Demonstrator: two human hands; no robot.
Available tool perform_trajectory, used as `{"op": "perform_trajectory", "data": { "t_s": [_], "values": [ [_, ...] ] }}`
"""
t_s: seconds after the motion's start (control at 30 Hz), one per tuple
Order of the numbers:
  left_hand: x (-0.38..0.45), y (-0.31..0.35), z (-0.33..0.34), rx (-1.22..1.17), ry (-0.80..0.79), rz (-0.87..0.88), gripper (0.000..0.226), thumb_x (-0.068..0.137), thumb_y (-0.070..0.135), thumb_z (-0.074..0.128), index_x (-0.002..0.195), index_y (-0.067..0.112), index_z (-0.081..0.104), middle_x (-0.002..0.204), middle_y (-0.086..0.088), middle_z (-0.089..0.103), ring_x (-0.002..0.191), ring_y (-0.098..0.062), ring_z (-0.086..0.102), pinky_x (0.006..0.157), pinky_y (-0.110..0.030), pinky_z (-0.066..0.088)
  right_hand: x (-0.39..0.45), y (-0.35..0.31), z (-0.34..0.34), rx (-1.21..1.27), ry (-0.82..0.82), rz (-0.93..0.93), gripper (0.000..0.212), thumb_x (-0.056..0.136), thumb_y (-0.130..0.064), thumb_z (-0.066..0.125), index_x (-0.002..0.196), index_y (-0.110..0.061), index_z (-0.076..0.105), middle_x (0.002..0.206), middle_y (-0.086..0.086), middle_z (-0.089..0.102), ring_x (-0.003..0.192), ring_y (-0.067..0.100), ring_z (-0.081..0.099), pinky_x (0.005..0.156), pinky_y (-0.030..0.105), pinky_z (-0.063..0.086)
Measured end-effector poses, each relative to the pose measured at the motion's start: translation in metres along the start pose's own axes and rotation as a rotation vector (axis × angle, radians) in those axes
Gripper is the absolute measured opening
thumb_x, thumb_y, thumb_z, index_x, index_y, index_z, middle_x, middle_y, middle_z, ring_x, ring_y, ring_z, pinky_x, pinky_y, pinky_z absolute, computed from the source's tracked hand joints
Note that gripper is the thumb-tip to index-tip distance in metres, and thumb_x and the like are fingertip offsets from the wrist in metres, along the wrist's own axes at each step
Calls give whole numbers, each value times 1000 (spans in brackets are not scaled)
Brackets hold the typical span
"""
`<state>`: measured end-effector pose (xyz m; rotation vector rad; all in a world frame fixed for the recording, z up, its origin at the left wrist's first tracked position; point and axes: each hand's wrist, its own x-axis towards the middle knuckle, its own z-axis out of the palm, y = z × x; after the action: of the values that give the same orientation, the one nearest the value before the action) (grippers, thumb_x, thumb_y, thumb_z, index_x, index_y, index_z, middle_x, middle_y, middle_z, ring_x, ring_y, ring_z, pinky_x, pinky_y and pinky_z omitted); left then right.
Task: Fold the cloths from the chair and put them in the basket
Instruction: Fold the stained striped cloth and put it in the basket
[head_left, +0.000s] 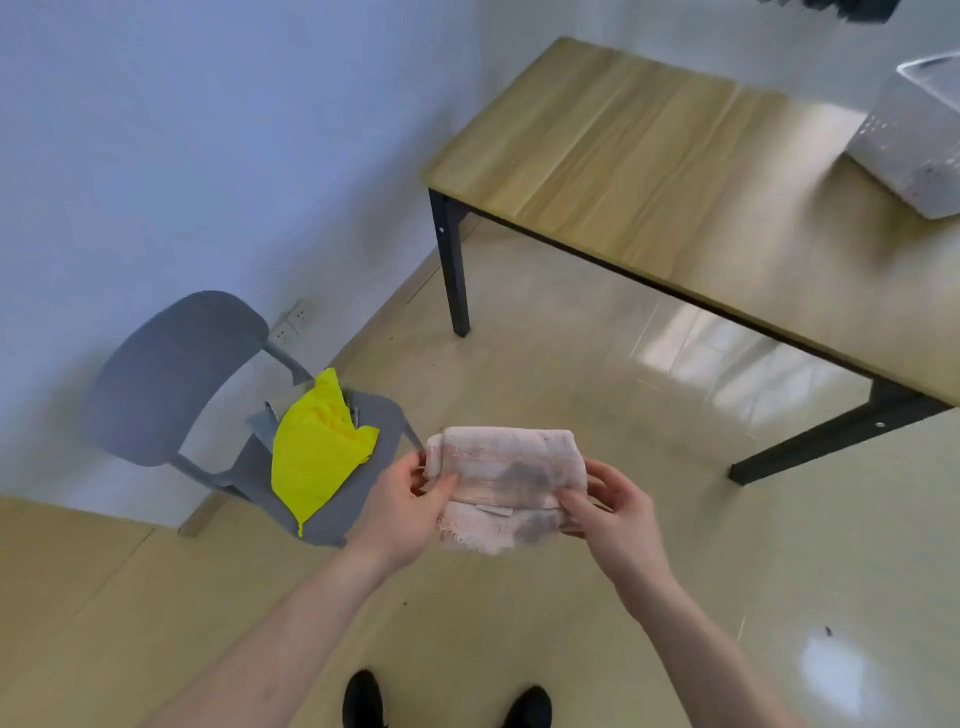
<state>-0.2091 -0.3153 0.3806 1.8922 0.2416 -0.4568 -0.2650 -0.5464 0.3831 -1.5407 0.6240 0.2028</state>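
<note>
Head view: both hands, left (400, 512) and right (618, 512), are pinching the folded towel (506, 486) right of the chair (171, 384) (yellow cloth (314, 454) waiting there); next, probably carrying it to the basket (914, 140).

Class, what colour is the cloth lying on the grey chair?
Bright yellow. The cloth lies on the chair seat, clearest in the head view.

A folded pale pink cloth (506, 480) with dark grey stains and a frayed lower edge was held in mid-air, a crumpled yellow cloth (314, 454) lay on the seat of the grey chair (171, 384), and a blurred grey basket (919, 140) stood on the table.
</note>
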Motion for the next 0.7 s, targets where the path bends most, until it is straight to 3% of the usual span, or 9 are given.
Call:
{"op": "perform_trajectory", "data": {
  "t_s": [0.07, 0.2, 0.3, 0.5, 0.6, 0.7],
  "values": [
    [-16, 46, 11, -34, -48, 40, 11, 95, 22, 70, 104, 29, 70, 98, 8, 78, 91, -14, 75, 87, -50, 60, -18, -37, -34, 3, 17, -40, 30, 91, -3, 70, 112, -24, 73, 96, 4, 80, 80, 20, 77, 68, 28, 60],
    [-29, 107, 35, -8, -87, 136, 21, 87, 37, 74, 107, 31, 71, 99, 6, 78, 89, -18, 76, 80, -50, 62, -32, -84, -88, -6, 41, -107, 28, 94, -6, 69, 114, -25, 71, 93, 1, 81, 82, 22, 78, 73, 33, 62],
    [-25, 144, 53, 9, -92, 198, 15, 93, 33, 73, 108, 31, 71, 99, 6, 78, 87, -23, 75, 76, -44, 63, -25, -111, -119, -21, 41, -151, 27, 94, -7, 69, 116, -22, 70, 94, 0, 81, 82, 21, 78, 71, 32, 62],
    [12, 209, 93, -37, -126, 263, 19, 95, 24, 71, 113, 21, 68, 102, -1, 77, 86, -16, 75, 67, -27, 61, 14, -163, -172, -87, 39, -200, 24, 95, -20, 72, 117, -26, 69, 99, -2, 81, 88, 19, 78, 86, 52, 62],
    [42, 243, 119, -56, -167, 276, 20, 95, 22, 71, 114, 17, 68, 102, -3, 77, 85, -15, 76, 65, -24, 59, 39, -192, -206, -111, 51, -223, 22, 95, -17, 72, 115, -25, 70, 98, -3, 81, 88, 19, 78, 88, 51, 61],
    [76, 277, 152, -52, -201, 280, 21, 93, 27, 72, 114, 20, 69, 100, -2, 78, 85, -19, 76, 73, -34, 63, 64, -220, -245, -142, 84, -225, 21, 94, -21, 73, 113, -29, 69, 98, -9, 80, 89, 14, 78, 87, 44, 62]
  ]
}}
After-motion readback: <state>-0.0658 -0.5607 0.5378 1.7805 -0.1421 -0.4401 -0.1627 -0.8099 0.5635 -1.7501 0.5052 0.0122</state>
